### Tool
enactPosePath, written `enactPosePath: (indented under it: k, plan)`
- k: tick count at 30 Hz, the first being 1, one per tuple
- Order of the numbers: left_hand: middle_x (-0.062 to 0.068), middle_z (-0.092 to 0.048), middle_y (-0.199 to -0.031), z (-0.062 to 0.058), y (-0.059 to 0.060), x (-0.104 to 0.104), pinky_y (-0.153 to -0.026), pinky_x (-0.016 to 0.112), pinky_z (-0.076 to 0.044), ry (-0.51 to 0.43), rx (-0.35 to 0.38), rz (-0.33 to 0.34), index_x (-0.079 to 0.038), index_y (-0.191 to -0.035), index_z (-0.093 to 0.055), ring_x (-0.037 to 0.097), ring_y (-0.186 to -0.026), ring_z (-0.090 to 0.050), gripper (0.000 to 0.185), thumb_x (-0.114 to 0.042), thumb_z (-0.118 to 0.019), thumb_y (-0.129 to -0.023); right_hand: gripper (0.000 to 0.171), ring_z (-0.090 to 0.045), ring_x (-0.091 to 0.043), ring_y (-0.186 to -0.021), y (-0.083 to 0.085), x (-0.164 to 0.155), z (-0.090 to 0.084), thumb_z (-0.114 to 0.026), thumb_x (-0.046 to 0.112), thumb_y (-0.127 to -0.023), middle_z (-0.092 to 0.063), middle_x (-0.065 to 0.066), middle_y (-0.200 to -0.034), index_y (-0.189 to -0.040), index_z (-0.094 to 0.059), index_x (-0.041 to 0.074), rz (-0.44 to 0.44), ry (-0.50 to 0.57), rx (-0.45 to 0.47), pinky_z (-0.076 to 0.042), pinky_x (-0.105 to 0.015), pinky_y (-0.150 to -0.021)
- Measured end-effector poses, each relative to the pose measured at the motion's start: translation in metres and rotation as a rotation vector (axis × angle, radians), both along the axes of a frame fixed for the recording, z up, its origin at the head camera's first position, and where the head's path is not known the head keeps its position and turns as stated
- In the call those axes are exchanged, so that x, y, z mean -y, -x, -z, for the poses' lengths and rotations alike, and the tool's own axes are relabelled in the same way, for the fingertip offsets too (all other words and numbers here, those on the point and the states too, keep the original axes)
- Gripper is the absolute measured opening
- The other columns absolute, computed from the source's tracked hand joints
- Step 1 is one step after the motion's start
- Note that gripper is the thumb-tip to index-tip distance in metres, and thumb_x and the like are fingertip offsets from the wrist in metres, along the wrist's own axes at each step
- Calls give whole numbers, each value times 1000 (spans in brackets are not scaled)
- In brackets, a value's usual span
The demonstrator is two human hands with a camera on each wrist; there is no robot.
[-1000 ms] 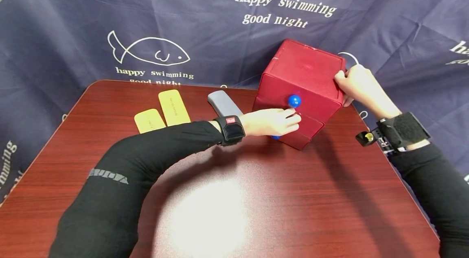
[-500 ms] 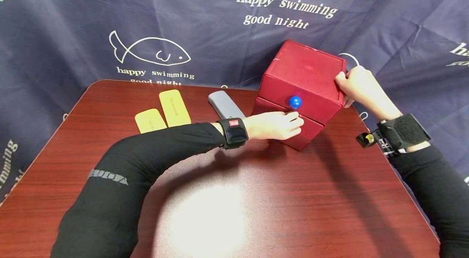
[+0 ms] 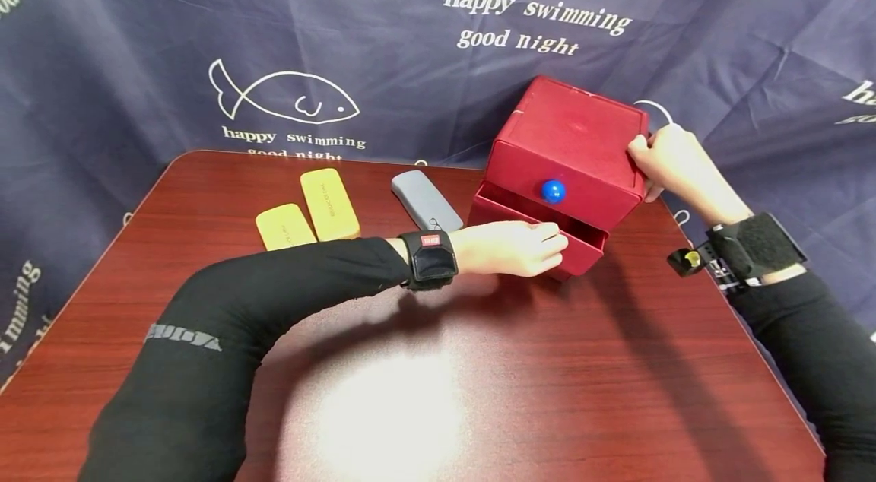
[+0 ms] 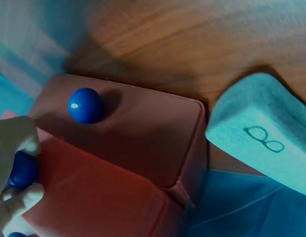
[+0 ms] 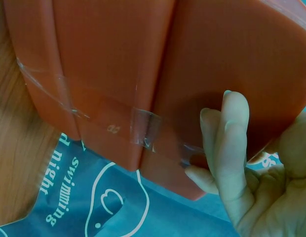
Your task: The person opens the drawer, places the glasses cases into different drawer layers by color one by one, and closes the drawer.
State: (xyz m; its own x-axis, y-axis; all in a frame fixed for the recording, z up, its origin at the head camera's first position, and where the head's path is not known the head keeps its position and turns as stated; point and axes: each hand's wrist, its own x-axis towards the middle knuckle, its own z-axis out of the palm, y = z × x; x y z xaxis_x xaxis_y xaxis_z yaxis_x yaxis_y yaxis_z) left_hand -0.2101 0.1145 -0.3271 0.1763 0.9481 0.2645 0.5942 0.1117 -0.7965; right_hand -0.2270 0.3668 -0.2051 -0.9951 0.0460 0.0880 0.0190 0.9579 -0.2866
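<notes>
A red drawer cabinet [image 3: 575,128] with round blue knobs stands at the back right of the table. Its middle drawer [image 3: 582,254] is pulled partway out, with a dark gap showing behind the front panel. My left hand [image 3: 513,248] pinches that drawer's blue knob [image 4: 23,170] between thumb and fingers. In the left wrist view, the lowest drawer's blue knob [image 4: 86,105] sits on a flush front. My right hand [image 3: 674,160] grips the cabinet's upper right edge, thumb on top. The right wrist view shows its fingers [image 5: 234,128] against the side wall.
A grey glasses case [image 3: 426,201] lies just left of the cabinet. Farther left lie two yellow cases, one behind [image 3: 330,202] and one nearer [image 3: 284,227], partly behind the left sleeve. A dark blue printed curtain [image 3: 383,26] hangs behind the wooden table [image 3: 575,391].
The middle drawer was flush a second ago and has come out toward me. My left hand has moved slightly down and nearer with it. The right hand keeps its place on the cabinet.
</notes>
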Motion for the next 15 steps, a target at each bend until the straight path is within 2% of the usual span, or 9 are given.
enactPosePath:
  k: [4, 9, 15]
  plan:
    - [2, -66, -110, -2, -8, 4, -70, 19, -50, 9, -52, 3, -13, -114, -67, 16, -98, -60, 48, 6, -25, -101, 49, -63, -18, -36, 1, -1, 0, -31, 25, -92, -59, -7, -41, -61, -58, -1, 1, -1, 0, -40, -26, -50]
    - [1, -65, -111, -3, -18, 8, -70, 18, -49, 40, -65, -19, -15, -115, -66, 14, -97, -58, 47, 5, -25, -101, 49, -62, -16, -36, 1, -2, 0, -31, 25, -92, -59, -6, -41, -60, -58, 0, 4, -1, -1, -40, -26, -50]
    - [0, -66, -116, -4, -29, 14, -76, 18, -50, 77, -74, -39, -16, -121, -66, 13, -100, -59, 43, 1, -32, -102, 51, -62, -16, -35, 1, -2, 0, -31, 26, -93, -59, -6, -41, -59, -58, -1, -8, 0, -1, -40, -22, -51]
